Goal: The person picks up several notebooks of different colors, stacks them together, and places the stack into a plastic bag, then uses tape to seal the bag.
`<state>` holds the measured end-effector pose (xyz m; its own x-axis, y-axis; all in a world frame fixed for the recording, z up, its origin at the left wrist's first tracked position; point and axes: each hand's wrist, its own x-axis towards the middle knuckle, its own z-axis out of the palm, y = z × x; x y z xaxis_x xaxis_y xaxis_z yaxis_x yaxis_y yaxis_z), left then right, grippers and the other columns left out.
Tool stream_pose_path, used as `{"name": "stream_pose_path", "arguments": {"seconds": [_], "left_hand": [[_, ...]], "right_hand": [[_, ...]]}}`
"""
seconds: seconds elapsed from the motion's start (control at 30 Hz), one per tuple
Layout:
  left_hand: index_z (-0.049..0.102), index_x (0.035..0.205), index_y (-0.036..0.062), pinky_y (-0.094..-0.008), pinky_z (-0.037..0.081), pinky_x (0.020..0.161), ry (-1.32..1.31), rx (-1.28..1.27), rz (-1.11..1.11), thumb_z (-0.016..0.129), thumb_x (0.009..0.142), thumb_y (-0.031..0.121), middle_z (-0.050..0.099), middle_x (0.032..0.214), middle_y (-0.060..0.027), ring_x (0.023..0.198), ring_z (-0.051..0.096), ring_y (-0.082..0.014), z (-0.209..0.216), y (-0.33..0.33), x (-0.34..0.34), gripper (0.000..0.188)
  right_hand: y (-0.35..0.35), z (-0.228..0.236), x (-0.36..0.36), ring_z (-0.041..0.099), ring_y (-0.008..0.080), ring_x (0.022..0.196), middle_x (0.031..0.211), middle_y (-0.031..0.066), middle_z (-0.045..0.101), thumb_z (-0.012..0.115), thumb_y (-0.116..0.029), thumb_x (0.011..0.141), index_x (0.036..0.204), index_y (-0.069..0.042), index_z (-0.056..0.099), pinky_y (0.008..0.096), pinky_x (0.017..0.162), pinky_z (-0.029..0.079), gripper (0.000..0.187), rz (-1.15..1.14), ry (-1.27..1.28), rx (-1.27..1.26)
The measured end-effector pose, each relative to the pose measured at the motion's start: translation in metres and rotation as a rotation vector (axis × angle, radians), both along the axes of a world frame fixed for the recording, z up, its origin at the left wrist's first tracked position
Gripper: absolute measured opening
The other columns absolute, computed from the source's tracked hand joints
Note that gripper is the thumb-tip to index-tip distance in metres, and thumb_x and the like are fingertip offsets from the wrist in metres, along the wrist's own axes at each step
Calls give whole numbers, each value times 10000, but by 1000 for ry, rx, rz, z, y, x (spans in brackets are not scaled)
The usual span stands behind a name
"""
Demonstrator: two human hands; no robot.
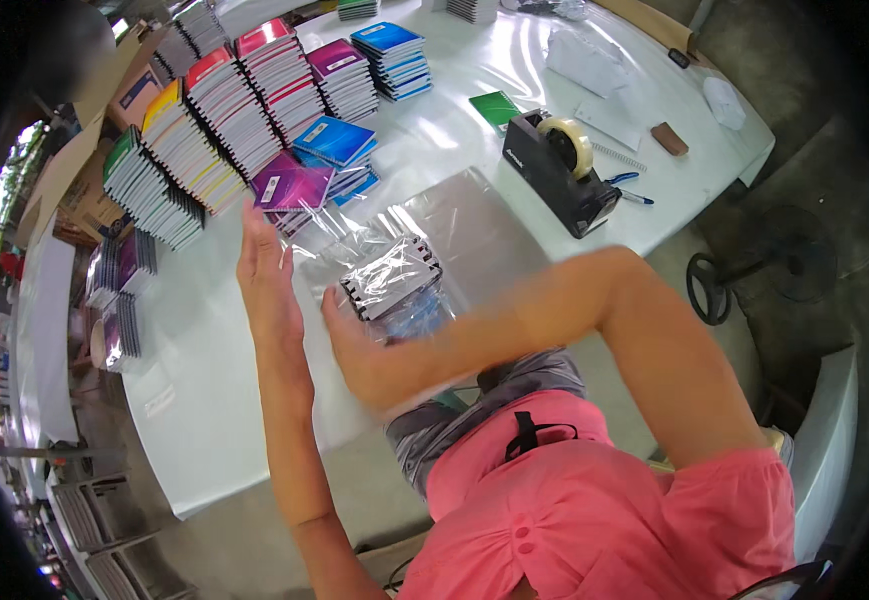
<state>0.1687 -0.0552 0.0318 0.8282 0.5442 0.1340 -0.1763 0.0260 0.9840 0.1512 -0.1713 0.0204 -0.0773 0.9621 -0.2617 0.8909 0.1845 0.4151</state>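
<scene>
wearing a pink shirt [544, 500], a person has both bare arms over a white table [204, 400]. the right hand [364, 365], blurred, is bent in beside the left edge of a black-ringed notebook bundle [389, 278]; whether it grips anything cannot be told. the bundle lies under glossy clear film [489, 228] on the table, in front of the person. the left hand [269, 265] is released, fingers straight, its tips near a purple notebook [294, 187]. farther right stands a black tape dispenser [539, 175]; at far left, tall notebook stacks [224, 110] with red, yellow and green covers stand in rows.
</scene>
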Motion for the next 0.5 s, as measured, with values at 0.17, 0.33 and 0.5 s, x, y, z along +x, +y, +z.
{"name": "stream_pose_path", "arguments": {"seconds": [0.17, 0.33, 0.5], "left_hand": [[178, 1502, 142, -434, 191, 1134, -32, -188, 158, 428, 982, 355, 202, 1541, -137, 1421, 189, -297, -25, 31, -63, 615], [34, 1512, 148, -433, 143, 1151, -56, 12, 47, 679, 802, 367, 159, 1553, -137, 1439, 124, -280, -48, 1, -87, 984], [-26, 1506, 120, -407, 153, 1150, -42, 106, -91, 907, 489, 418, 108, 1556, -169, 1434, 131, -277, -58, -49, -38, 1412]], "right_hand": [[15, 23, 78, 578, 321, 1032, 1049, 123, 632, 720, -259, 723, 1102, -65, 611, 510, 814, 440, 439, -194, 135, -226], [-76, 76, 156, 546, 323, 1086, 1124, 132, 575, 823, -158, 575, 1240, -6, 458, 369, 928, 443, 774, -159, 1195, 386], [-88, -35, 122, 507, 207, 1136, 1198, 80, 497, 870, -197, 611, 1317, -73, 381, 330, 950, 426, 867, -490, 1557, 653]]}}
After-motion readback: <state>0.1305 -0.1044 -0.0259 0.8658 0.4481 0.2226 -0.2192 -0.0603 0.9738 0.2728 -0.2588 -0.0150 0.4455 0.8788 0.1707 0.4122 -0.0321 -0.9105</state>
